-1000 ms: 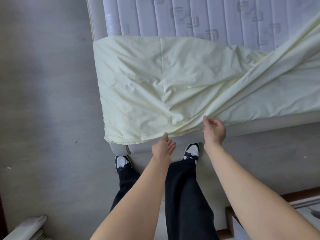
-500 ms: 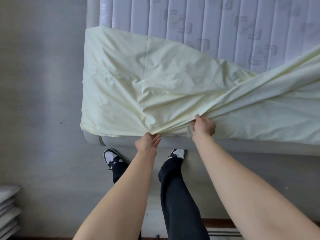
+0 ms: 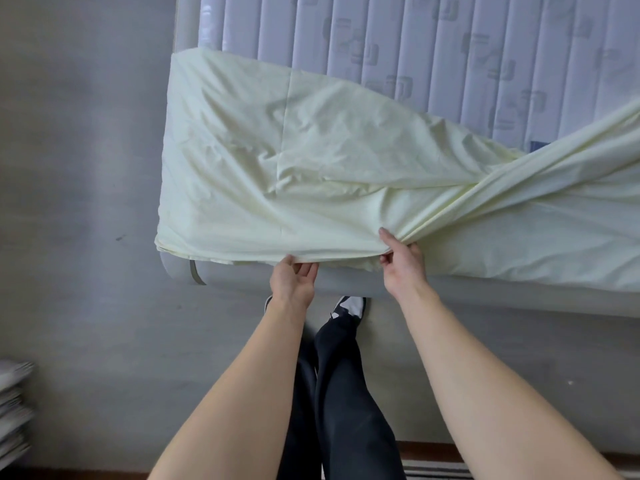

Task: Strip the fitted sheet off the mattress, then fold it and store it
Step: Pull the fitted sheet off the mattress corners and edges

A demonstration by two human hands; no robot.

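The single head-worn camera looks steeply down, close over the mattress (image 3: 450,46) corner and floor (image 3: 76,202).

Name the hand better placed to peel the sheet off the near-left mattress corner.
Left, probably: the left hand grips the fitted sheet hem nearer that corner; the right hand holds bunched fabric farther away.

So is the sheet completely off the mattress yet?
No, the pale yellow sheet still covers the near end of the mattress, with both hands gripping its lower edge.
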